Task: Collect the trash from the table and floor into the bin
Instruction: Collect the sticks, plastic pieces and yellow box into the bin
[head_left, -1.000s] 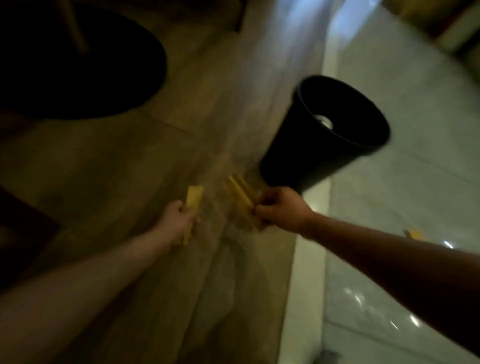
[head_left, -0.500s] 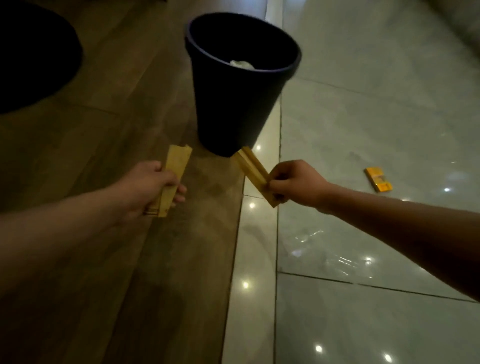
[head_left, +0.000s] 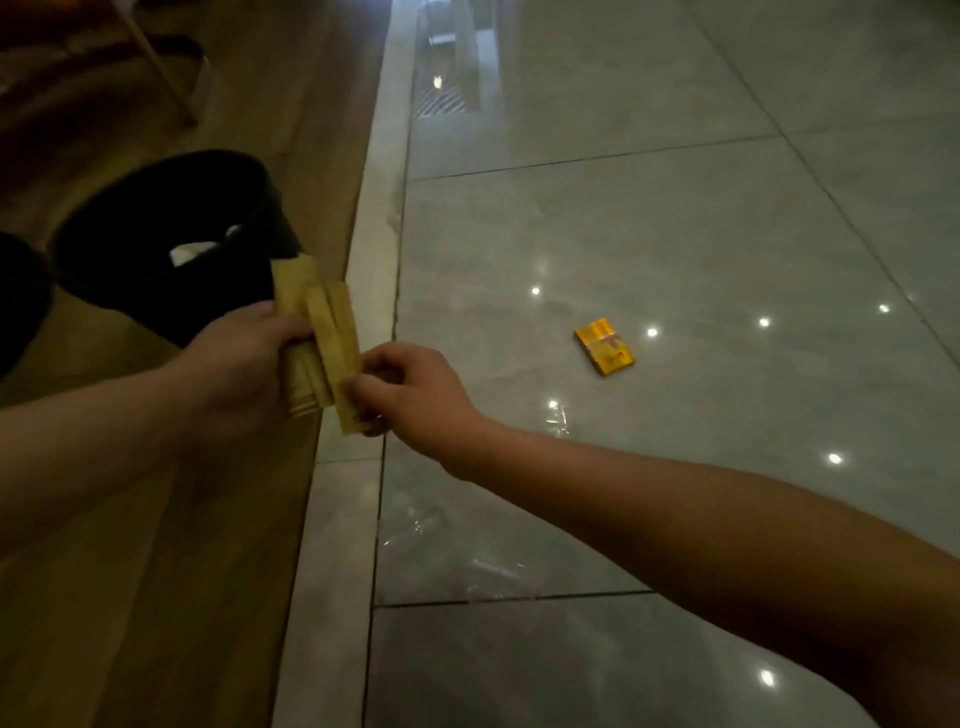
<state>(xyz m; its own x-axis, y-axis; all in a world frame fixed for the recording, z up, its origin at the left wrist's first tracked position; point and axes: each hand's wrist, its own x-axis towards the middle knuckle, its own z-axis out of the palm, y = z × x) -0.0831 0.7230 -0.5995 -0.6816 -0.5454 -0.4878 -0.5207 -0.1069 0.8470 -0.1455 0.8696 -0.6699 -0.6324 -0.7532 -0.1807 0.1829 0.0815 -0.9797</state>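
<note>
My left hand (head_left: 244, 358) is closed around a tan folded paper piece (head_left: 297, 332), thumb on top, with the upper end of the piece sticking out beyond the fingers. My right hand (head_left: 410, 389) pinches the lower end of a second tan paper piece (head_left: 340, 358) between thumb and fingertips. The two pieces overlap and touch, the second lying across the first, so I read this as a transfer that gathers both into the left hand.

Just beyond the left hand stands the black bin (head_left: 171, 249), on the wooden floor (head_left: 156, 597). Its mouth faces me, and something white (head_left: 195, 252) lies inside. The held paper hangs near the rim on the side toward the tiles, not over the opening.

A pale border strip (head_left: 332, 571) separates the wood from the glossy tiled floor (head_left: 623, 493). On the tiles, well apart from both hands, lies a yellow packet (head_left: 604, 346), not yet collected. Faint creased patches of clear film (head_left: 488, 566) show on the tile near my right forearm; I cannot tell whether they are wrapping or reflection.

Risks, in my judgement: if the right hand lets go before the left has trapped the second piece, it may slide to the floor. A release from here would miss the bin. The clear film, if it is trash, is easy to overlook on the shiny tile.
</note>
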